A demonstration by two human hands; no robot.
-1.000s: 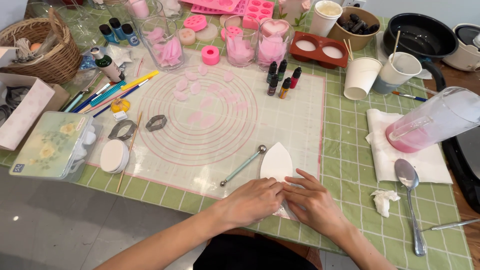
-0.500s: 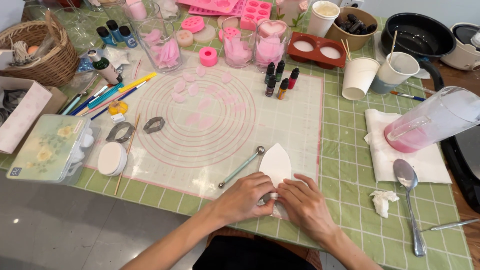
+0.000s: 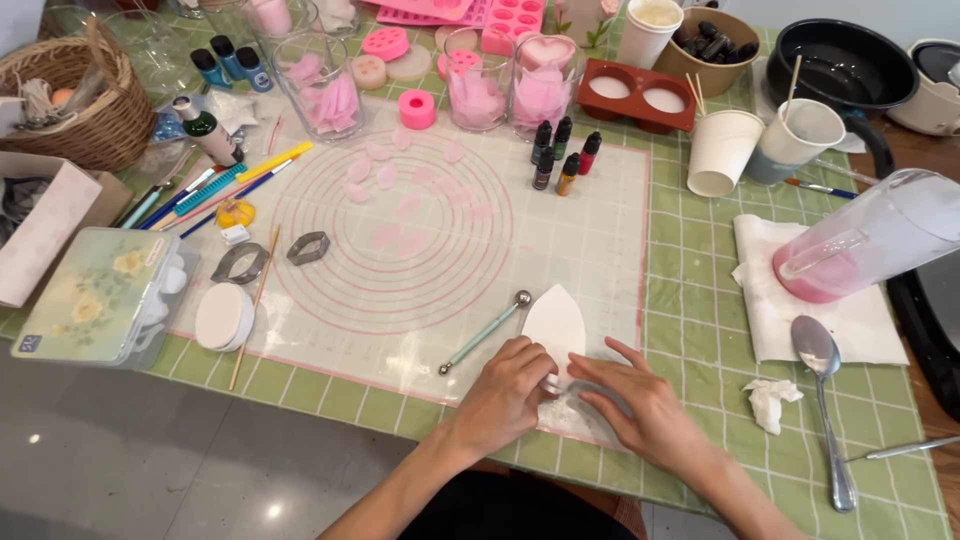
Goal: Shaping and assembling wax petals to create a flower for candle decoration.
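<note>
Both hands meet at six o'clock on the mat (image 3: pixel 600 240). Left hand (image 3: pixel 505 385) and right hand (image 3: pixel 640 400), fingers half curled, pinch the white petal (image 3: pixel 555 320); its base is hidden. At three o'clock a tipped jug (image 3: pixel 870 240) holds pink liquid. At twelve o'clock, jars (image 3: pixel 475 90) hold pink petals.
</note>
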